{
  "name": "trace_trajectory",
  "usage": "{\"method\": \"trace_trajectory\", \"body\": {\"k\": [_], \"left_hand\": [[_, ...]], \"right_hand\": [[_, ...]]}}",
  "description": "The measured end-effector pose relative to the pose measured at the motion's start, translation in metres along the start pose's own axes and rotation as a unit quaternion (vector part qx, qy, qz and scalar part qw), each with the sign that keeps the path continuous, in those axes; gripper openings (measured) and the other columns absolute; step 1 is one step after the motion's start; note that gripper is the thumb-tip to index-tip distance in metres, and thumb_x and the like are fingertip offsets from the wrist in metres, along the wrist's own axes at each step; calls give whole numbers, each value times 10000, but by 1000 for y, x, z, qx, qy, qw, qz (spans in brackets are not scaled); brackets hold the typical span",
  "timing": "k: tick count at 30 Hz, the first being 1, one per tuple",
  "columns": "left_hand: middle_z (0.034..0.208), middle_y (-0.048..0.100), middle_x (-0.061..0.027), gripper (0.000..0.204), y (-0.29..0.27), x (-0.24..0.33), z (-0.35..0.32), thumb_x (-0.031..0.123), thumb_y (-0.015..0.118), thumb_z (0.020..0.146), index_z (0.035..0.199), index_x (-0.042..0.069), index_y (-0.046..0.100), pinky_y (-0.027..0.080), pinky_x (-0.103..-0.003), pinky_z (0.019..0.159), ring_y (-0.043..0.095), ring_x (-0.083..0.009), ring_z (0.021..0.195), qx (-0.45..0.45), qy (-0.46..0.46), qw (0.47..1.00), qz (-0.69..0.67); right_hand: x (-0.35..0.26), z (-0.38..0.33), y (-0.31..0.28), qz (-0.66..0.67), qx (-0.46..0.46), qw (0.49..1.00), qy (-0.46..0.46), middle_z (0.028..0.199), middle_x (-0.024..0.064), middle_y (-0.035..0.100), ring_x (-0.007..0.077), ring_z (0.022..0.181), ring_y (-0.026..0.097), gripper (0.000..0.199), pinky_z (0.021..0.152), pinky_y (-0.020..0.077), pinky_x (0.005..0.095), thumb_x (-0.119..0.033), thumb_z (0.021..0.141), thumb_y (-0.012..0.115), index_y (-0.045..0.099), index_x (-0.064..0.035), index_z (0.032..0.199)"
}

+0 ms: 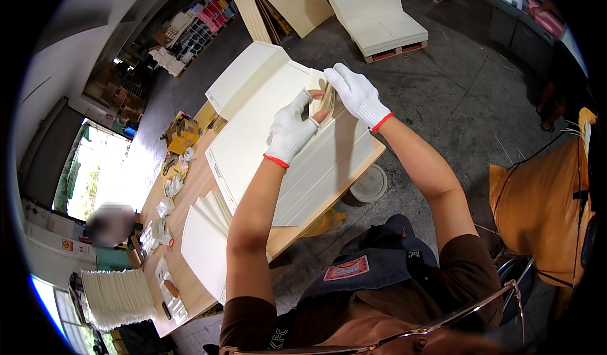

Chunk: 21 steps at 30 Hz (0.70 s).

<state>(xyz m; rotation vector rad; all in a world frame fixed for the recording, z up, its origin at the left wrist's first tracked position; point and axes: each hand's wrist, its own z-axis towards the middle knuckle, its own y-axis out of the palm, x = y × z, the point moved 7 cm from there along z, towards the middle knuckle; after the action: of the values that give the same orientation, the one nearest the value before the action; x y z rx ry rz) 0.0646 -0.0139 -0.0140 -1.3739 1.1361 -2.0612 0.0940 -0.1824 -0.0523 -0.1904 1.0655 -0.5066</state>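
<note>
A tall stack of large white paper sheets (253, 143) lies on the wooden table. My left hand (294, 124), in a white knit glove with a red cuff and bare fingertips, is closed on a bundle of sheets (322, 106) at the stack's right end. The bundle's edges are bent up and slightly fanned. My right hand (357, 94), gloved the same way, grips the far corner of that bundle. Its fingertips are partly hidden by the glove and the paper.
A smaller fanned pile of white sheets (205, 228) lies nearer me on the table (183, 194). Along the left edge are plastic bags (165, 207) and yellow wrapping (183, 134). A round lid (369, 184) is below the table's right edge. Stacked boards (386, 29) stand beyond.
</note>
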Motion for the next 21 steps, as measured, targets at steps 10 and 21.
{"method": "trace_trajectory", "body": {"k": [10,21], "left_hand": [[978,711,-116,372,1,-6,2,303,693,922,1284,225,648,521,-346,830,685,-267,873,22,26,999,5],[1139,726,-135,338,1,0,1,296,660,934,1265,231,650,538,-387,883,696,-333,1032,0,8,1000,14]], "right_hand": [[-8,-2,-4,5,4,1000,0,901,246,660,457,907,632,566,770,465,523,-597,1018,322,542,-77,1055],[-16,-8,-5,-51,-3,997,-56,989,153,647,414,903,643,446,755,477,516,-514,1041,316,530,-144,1166]]}}
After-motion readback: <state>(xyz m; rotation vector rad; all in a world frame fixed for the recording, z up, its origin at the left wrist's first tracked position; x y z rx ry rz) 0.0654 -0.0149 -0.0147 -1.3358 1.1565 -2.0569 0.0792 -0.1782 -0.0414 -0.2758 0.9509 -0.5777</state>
